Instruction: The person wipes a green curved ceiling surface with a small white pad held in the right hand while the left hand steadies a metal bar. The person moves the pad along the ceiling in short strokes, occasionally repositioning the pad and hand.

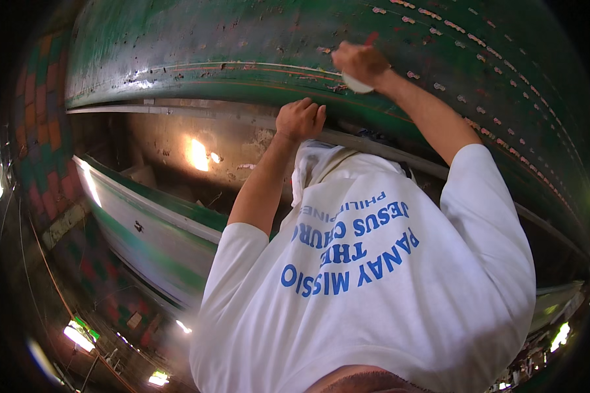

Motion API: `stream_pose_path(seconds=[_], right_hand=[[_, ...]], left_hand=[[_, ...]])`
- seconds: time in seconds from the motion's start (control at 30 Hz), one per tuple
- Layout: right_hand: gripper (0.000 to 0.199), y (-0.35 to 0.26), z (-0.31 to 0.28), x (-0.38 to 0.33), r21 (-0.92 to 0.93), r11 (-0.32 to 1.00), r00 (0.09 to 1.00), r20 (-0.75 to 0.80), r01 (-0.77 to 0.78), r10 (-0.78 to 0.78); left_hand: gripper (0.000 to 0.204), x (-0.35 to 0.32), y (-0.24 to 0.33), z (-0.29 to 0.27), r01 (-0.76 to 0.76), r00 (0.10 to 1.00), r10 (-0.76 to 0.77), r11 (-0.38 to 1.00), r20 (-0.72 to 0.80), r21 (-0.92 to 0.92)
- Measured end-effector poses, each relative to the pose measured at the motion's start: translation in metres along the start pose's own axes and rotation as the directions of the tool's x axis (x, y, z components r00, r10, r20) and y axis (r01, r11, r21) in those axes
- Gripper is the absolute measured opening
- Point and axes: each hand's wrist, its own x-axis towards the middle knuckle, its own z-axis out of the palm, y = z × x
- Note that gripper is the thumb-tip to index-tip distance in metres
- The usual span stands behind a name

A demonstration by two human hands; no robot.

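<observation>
A long green surface, worn and smeared with dark marks, stretches across the upper part of the head view. Over it, my right hand is closed around a whitish piece with a rounded edge; its exact kind is hidden by the fingers. My left hand is curled into a fist at the near edge of the surface, left of and nearer than the right hand. What its fingers hold, if anything, does not show. A thin pale line runs along the surface toward my right hand.
Rows of small pale patches dot the green surface at the right. A metal rail borders its near side. Below left lies another long green-and-white surface, with a dim gap between. Coloured floor tiles show far left.
</observation>
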Motion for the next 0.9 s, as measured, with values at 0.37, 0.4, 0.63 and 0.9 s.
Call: stream_pose_path(seconds=[0.37,0.4,0.63,0.9], right_hand=[[0.020,0.035,-0.008,0.012,-0.061,0.970,0.965,-0.133,-0.236,0.227],[0.024,0.024,-0.006,0.007,-0.174,0.974,0.985,-0.117,-0.142,0.123],[0.034,0.005,-0.035,-0.002,0.115,0.877,0.804,-0.357,-0.467,0.475],[0.061,-0.030,-0.046,-0.053,-0.152,0.749,0.763,-0.190,-0.645,0.618]], left_hand=[[0.033,0.000,0.000,0.003,-0.039,0.996,0.032,0.996,-0.085,-0.077],[0.034,0.002,0.000,0.003,-0.027,0.999,0.024,0.995,-0.029,-0.095],[0.037,0.013,-0.006,-0.014,0.059,0.990,-0.020,0.960,0.140,-0.275],[0.031,0.011,-0.067,-0.066,0.041,0.995,-0.074,0.909,-0.065,-0.415]])
